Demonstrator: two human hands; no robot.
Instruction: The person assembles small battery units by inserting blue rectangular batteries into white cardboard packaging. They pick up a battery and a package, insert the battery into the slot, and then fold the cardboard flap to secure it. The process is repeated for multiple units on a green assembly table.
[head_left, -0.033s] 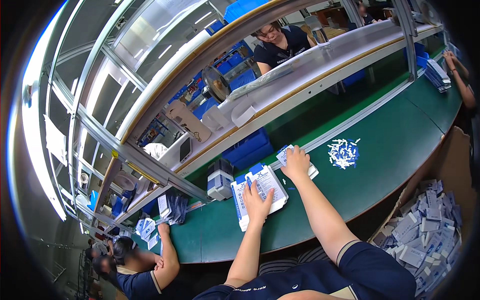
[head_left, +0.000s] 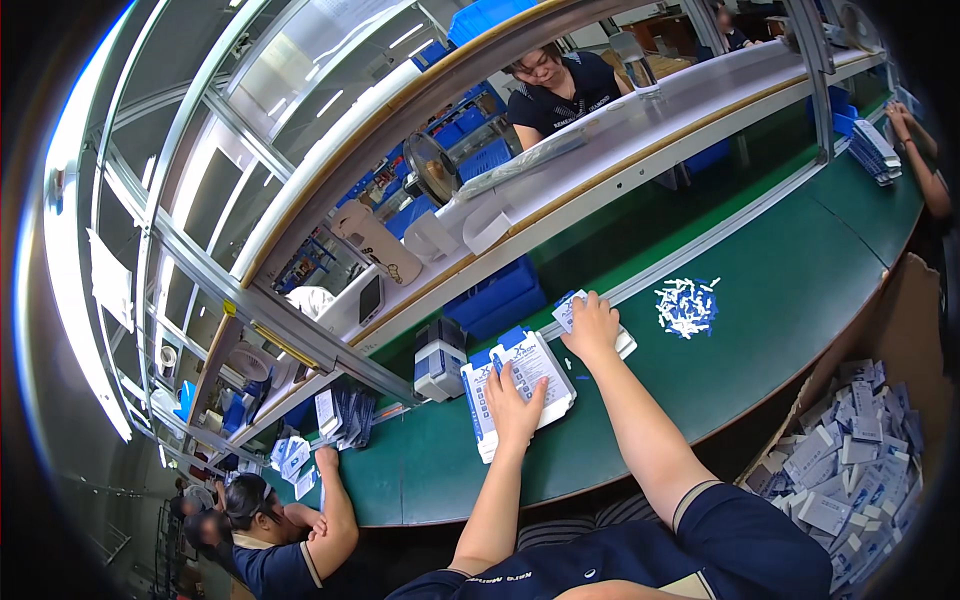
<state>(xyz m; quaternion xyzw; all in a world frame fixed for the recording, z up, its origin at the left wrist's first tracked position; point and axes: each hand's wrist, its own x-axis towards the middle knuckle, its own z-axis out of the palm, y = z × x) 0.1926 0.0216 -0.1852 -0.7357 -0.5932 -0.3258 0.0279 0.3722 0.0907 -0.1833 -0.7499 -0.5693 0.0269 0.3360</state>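
My left hand (head_left: 515, 408) lies flat with spread fingers on a stack of flattened white and blue cartons (head_left: 548, 372) on the green worktable (head_left: 790, 260). Farther right, my right hand (head_left: 594, 328) curls its fingers over a white and blue carton (head_left: 565, 312). Another white carton edge (head_left: 627, 344) shows beside that hand; its palm hides most of what lies beneath. Between my hands rest a few tiny white and blue pieces (head_left: 582, 377). To the right of my right hand is a heap of small white and blue pieces (head_left: 687, 308).
Behind the stack stands a bundle of grey-white cartons (head_left: 440, 360), near a blue bin (head_left: 497, 298). A large cardboard box (head_left: 900, 320) full of small cartons (head_left: 850, 460) is at my right. A co-worker (head_left: 280, 530) sits left, and another (head_left: 560, 95) faces me behind the shelf.
The co-worker at the left has raised and turned their head slightly. My hands and the cartons show no visible movement.
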